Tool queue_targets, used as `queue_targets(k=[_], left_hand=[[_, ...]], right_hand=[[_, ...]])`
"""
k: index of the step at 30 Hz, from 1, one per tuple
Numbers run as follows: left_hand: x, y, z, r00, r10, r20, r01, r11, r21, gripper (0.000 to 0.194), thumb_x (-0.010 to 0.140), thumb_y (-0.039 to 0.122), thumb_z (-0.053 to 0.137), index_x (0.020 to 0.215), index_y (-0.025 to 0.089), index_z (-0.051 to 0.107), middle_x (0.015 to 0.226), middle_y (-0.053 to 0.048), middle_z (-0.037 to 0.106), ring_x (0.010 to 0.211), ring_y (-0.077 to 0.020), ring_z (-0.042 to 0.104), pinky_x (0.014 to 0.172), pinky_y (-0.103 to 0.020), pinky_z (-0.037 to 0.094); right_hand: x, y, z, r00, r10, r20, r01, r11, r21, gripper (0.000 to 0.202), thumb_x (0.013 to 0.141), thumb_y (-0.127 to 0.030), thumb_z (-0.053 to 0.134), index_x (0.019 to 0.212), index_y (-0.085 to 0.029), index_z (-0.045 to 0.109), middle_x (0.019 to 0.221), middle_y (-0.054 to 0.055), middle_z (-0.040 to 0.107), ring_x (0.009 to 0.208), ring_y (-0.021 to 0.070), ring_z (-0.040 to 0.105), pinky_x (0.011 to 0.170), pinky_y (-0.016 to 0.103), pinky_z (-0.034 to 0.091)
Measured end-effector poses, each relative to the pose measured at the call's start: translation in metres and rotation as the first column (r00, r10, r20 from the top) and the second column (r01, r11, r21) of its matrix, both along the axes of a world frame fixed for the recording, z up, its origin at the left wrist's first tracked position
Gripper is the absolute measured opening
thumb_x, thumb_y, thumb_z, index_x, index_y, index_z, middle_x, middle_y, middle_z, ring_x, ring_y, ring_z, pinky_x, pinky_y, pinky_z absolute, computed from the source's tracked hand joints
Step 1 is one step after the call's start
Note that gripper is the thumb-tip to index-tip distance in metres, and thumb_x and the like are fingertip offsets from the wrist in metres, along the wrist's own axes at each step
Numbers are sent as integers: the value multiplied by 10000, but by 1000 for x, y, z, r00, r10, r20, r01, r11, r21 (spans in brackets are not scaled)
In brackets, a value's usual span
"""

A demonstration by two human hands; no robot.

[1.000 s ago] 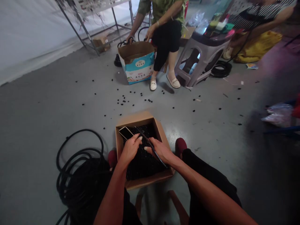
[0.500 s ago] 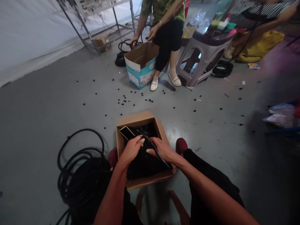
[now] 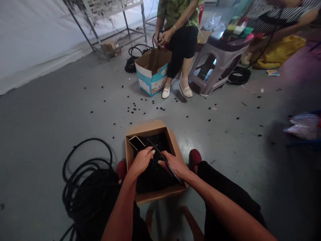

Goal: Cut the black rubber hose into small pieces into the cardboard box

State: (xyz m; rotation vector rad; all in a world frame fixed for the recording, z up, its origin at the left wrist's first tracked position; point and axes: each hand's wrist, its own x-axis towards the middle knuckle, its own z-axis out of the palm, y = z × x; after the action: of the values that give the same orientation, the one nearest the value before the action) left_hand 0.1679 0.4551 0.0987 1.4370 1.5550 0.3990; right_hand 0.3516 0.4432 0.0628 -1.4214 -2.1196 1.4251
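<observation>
Over an open cardboard box (image 3: 178, 147), both of my hands are close together. My left hand (image 3: 143, 160) is closed in a pinch, thumb against fingers; what it holds, if anything, is too dark to make out. My right hand (image 3: 174, 164) is closed around a thin, dark, cord-like strip (image 3: 171, 171), which slants from near the left fingertips down across the right hand. Under the hands, the box is filled with a mass of small black pieces (image 3: 152, 180). A phone-like dark rectangle with a pale edge (image 3: 136, 143) lies in its far left corner.
A thick coil of black hose or cable (image 3: 86, 187) lies at my left. Small black bits (image 3: 132, 109) are scattered over the floor. Ahead, a seated person (image 3: 180, 40) works above a blue-and-white carton (image 3: 152, 82), beside a grey plastic stool (image 3: 213, 63).
My hands stay nearly in place on the strip. The person opposite has raised their hands and brought them together above the carton. The view has shifted slightly.
</observation>
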Motion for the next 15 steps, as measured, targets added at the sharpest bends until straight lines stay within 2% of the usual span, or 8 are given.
queue_targets(k=[7, 11, 15], left_hand=[[2, -1, -4, 980, -129, -151, 119, 990, -71, 263, 912, 268, 349, 776, 161, 547, 688, -16, 557, 623, -130, 490, 619, -235, 342], [7, -3, -8, 938, -221, -266, 203, 975, -96, 265, 935, 236, 349, 819, 145, 569, 824, -77, 635, 736, -162, 555, 694, -259, 358], [13, -5, -12, 909, -258, -327, 228, 965, -128, 288, 956, 250, 342, 848, 145, 588, 902, -109, 666, 809, -188, 601, 722, -269, 371]], right_hand=[[-5, -17, -17, 995, -85, -54, 79, 993, -92, 100, 893, -275, 475, 961, -211, 436, 938, 55, 633, 812, 183, 592, 729, 285, 401], [-4, -24, -19, 996, -83, -23, 79, 987, -137, 111, 899, -297, 455, 966, -211, 431, 867, 49, 621, 760, 186, 588, 688, 284, 393], [1, -27, -22, 996, -87, -13, 84, 985, -150, 111, 905, -320, 433, 951, -223, 406, 838, 33, 601, 726, 178, 574, 666, 277, 382]])
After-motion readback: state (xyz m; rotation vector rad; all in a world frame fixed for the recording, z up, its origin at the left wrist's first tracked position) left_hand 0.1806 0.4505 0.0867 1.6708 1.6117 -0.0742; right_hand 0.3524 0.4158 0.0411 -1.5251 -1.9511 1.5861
